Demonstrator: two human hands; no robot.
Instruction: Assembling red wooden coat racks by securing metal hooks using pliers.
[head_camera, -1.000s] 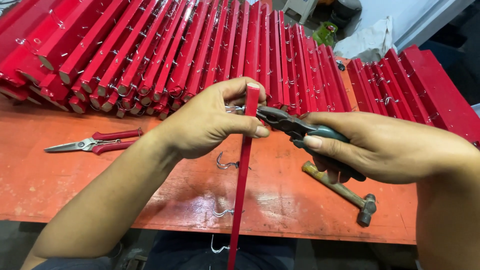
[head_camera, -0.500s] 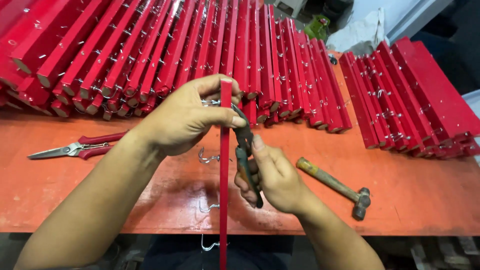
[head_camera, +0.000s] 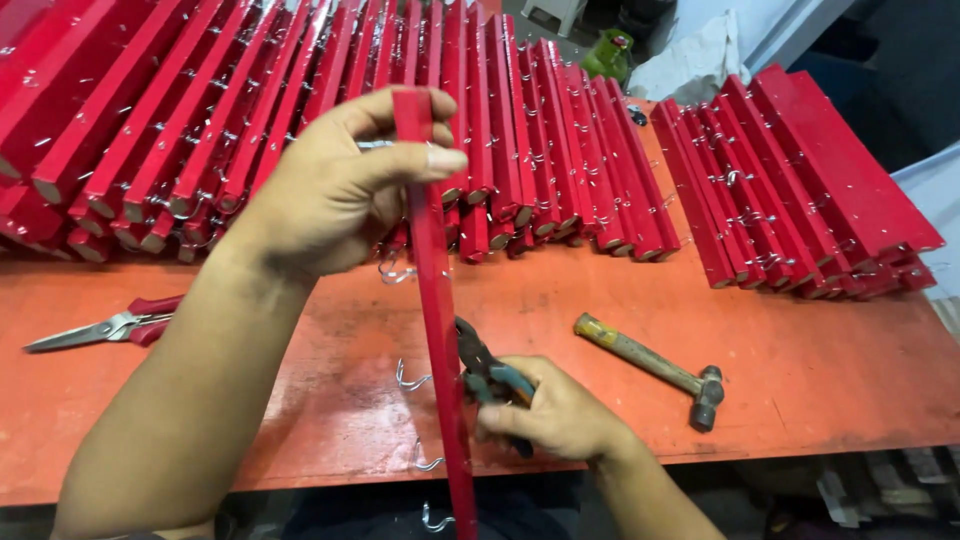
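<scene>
Left hand (head_camera: 340, 190) pinched shut on the top end of a long red strip (head_camera: 432, 300), held upright above the orange table (head_camera: 800, 370), small wire hooks (head_camera: 410, 378) sticking out of its left edge. Right hand (head_camera: 560, 415) closed round the handles of pliers (head_camera: 487, 372), nose touching the strip beside a hook: by the look of it, mid-way through setting hooks, the next squeeze needing the strip steady. Beyond, a hammer (head_camera: 655, 365), snips (head_camera: 105, 326), and rows of finished red strips (head_camera: 560, 150).
</scene>
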